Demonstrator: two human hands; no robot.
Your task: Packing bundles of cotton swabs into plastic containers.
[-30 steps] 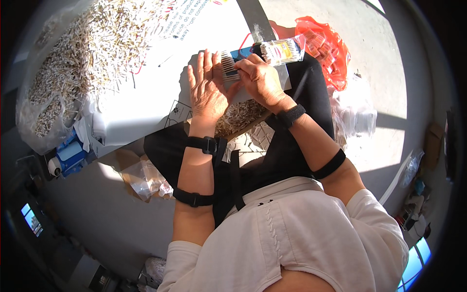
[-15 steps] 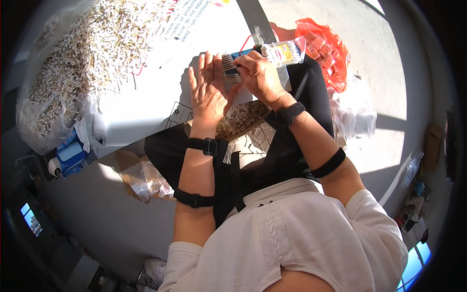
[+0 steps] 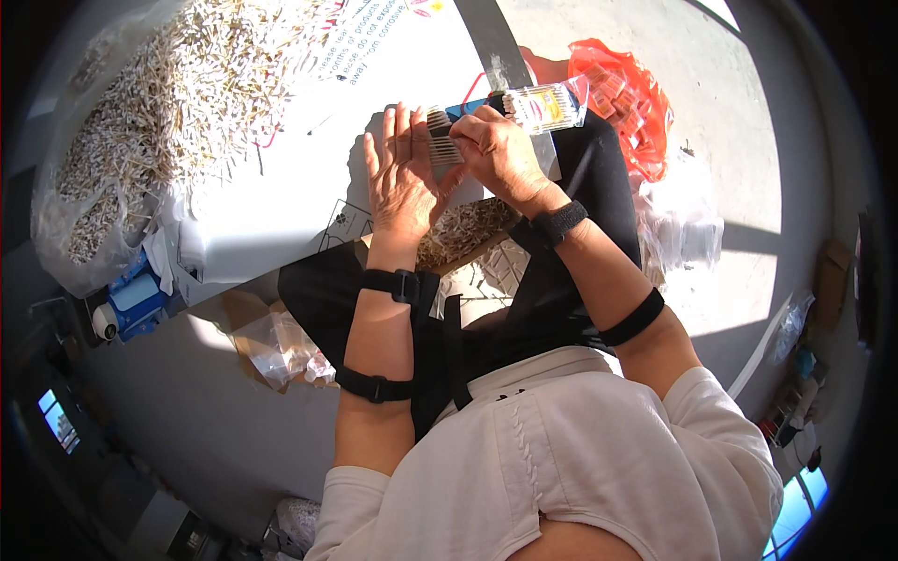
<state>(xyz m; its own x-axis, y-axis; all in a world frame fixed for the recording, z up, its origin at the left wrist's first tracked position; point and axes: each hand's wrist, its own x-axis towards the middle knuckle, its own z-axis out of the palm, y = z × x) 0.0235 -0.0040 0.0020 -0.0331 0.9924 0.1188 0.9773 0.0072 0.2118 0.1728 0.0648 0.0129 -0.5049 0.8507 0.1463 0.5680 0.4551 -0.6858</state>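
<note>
My left hand (image 3: 402, 182) lies with its fingers stretched out on the white tabletop, along the left side of a row of thin sticks (image 3: 441, 145) that look like cotton swabs. My right hand (image 3: 505, 161) is closed in a pinch at the right end of that row. Its fingertips hide what they grip. Just beyond it lies a clear packet (image 3: 547, 106) of swabs with a yellow label, near the table's right edge. A blue strip (image 3: 460, 109) shows behind the row.
A large heap of loose swabs (image 3: 210, 84) fills a clear bag at the left. An open box of swabs (image 3: 468, 227) sits below the table edge, by my lap. At the right are a red bag of packets (image 3: 625, 98) and clear plastic packs (image 3: 687, 224). A blue-white package (image 3: 140, 294) stands left.
My right hand has shifted very slightly down, its fingers still pinched. My left hand stays almost in place, and the packet has barely moved.
</note>
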